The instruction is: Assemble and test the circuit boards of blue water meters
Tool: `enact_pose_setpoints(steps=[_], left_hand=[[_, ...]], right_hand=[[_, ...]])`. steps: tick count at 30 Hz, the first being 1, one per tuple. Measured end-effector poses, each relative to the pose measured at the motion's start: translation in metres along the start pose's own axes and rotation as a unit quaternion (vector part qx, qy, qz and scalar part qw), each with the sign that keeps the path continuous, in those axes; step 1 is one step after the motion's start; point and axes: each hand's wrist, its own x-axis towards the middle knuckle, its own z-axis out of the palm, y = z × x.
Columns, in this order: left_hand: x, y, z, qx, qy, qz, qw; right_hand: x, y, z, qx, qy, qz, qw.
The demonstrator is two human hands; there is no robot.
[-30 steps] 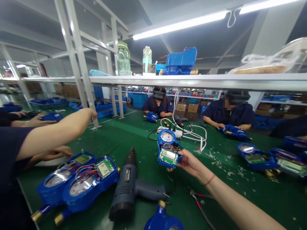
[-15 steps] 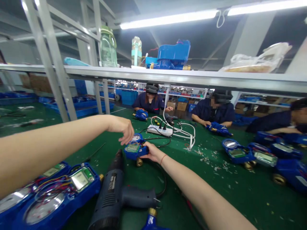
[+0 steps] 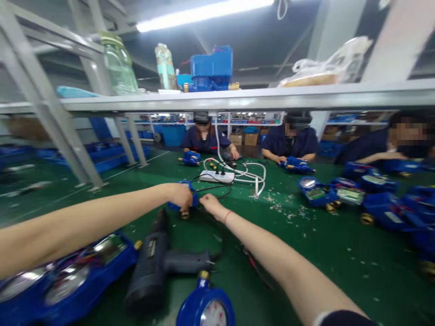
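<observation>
A blue water meter (image 3: 174, 204) with a brass fitting sits on the green table ahead of me. My left hand (image 3: 182, 196) is curled over its front and hides most of it, fingers closed on the body. Just right of the meter is my right hand (image 3: 211, 204), its fingertips pinched together near a black cord; whatever they hold is too small to make out. Closer to me lies a dark heat gun (image 3: 152, 258). Opened water meters (image 3: 98, 271) with wires and displays are at lower left, and another meter (image 3: 204, 303) is at the bottom edge.
A white power strip (image 3: 216, 176) with looped cable lies beyond my hands. Several blue meters (image 3: 384, 206) stand on the right. Overhead runs a shelf (image 3: 258, 102) with bottles and a blue housing. Co-workers (image 3: 290, 136) sit across the table (image 3: 272, 253); scraps are scattered on it.
My left hand has come down onto the meter from above. My right hand has let go of the meter's right side and pinched its fingers. The view has shifted right and down.
</observation>
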Motion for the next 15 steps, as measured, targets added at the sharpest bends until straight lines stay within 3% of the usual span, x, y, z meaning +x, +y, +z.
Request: enact_pose_setpoints(steps=[4,7,10,15], left_hand=[[-0.003,0.010,0.005,-0.063,0.070,-0.062,0.994],[-0.014,0.029,0.028,-0.097,0.122,-0.056,0.986],[-0.039,0.055,0.079,-0.129,0.145,-0.052,0.980],[-0.101,0.100,0.205,-0.176,0.133,-0.114,0.969]], right_hand=[[-0.029,0.009,0.024,-0.118,-0.097,-0.083,0.985],[-0.055,0.008,0.036,-0.204,-0.226,-0.151,0.941],[-0.070,0.003,0.043,-0.277,-0.312,-0.186,0.890],[-0.075,-0.005,0.043,-0.376,-0.354,-0.197,0.833]])
